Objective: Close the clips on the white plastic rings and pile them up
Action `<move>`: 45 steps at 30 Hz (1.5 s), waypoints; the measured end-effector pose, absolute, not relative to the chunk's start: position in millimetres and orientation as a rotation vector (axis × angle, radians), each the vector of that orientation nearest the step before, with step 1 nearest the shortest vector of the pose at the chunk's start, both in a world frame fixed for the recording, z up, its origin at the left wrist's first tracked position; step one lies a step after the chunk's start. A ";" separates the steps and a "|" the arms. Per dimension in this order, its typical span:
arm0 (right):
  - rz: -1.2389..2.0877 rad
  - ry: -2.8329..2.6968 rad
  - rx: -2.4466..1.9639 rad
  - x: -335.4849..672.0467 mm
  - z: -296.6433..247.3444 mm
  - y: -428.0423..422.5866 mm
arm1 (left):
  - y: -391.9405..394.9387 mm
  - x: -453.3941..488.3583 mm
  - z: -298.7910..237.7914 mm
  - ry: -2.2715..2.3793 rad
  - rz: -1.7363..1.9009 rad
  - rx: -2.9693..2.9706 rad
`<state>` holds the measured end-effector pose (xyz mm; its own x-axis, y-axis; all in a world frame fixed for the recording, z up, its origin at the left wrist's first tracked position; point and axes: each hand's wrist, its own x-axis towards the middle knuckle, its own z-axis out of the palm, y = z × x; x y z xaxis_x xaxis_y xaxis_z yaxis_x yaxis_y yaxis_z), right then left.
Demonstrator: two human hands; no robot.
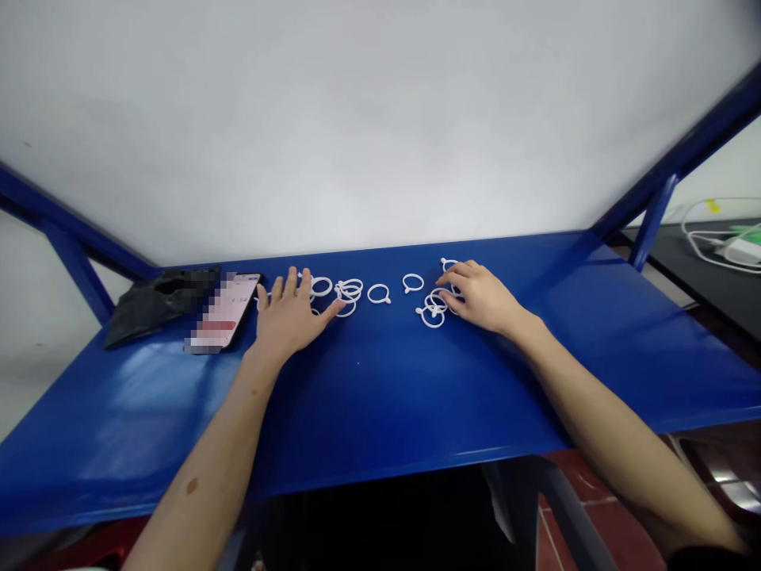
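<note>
Several white plastic rings, each with a small knob, lie on a blue table (pixel 380 396). My left hand (pixel 286 317) is open, fingers spread, over the left group of rings (pixel 349 298); some are partly hidden under it. At the right group of rings (pixel 434 313), my right hand (pixel 483 297) rests with its fingers bent and the thumb apart, touching or just above them. Part of that group is covered by the hand. Between the two groups lie two separate rings, one ring (pixel 388 300) nearer the left and another ring (pixel 407 290) slightly farther back.
A phone (pixel 229 309) with a lit screen lies left of my left hand. Beside it is a crumpled black bag (pixel 154 305). A white wall (pixel 380 143) rises behind the table, with blue frame bars (pixel 654 218) at both sides. White cables (pixel 722 250) sit on a dark surface at right.
</note>
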<state>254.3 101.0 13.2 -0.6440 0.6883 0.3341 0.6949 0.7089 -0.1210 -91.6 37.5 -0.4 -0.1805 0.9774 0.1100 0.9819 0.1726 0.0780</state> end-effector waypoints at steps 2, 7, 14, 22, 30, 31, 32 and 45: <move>0.047 -2.597 -1.036 254.4 16.0 100.6 | 36.8 -88.6 -1.3 -2.300 -0.231 -2.043; 0.111 -2.640 -0.989 253.1 19.7 97.6 | 32.1 -70.6 -6.8 -1.908 -0.300 -2.397; 0.065 -2.692 -1.007 251.0 22.2 91.0 | 26.5 -51.7 -12.0 -1.766 -0.272 -2.504; 0.078 -2.708 -0.962 247.7 20.0 88.1 | 30.3 -58.3 -8.8 -1.998 -0.341 -2.349; 0.036 -2.652 -0.919 244.9 16.6 88.7 | 34.9 -82.3 8.9 -2.055 -0.490 -2.198; 0.019 -2.635 -0.919 244.4 16.4 88.9 | 35.0 -84.4 10.0 -2.057 -0.498 -2.192; 0.006 -2.617 -0.919 243.8 16.4 89.0 | 35.1 -85.9 10.3 -2.057 -0.499 -2.195; 0.885 -2.102 -0.941 217.6 20.4 64.3 | 23.7 -54.1 -0.6 -1.539 -0.802 -2.484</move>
<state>217.6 64.3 20.4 -0.5222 0.8027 0.2881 0.3548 0.5117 -0.7825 -54.1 23.7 -0.6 0.3459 0.8008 0.4889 0.8594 -0.4796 0.1774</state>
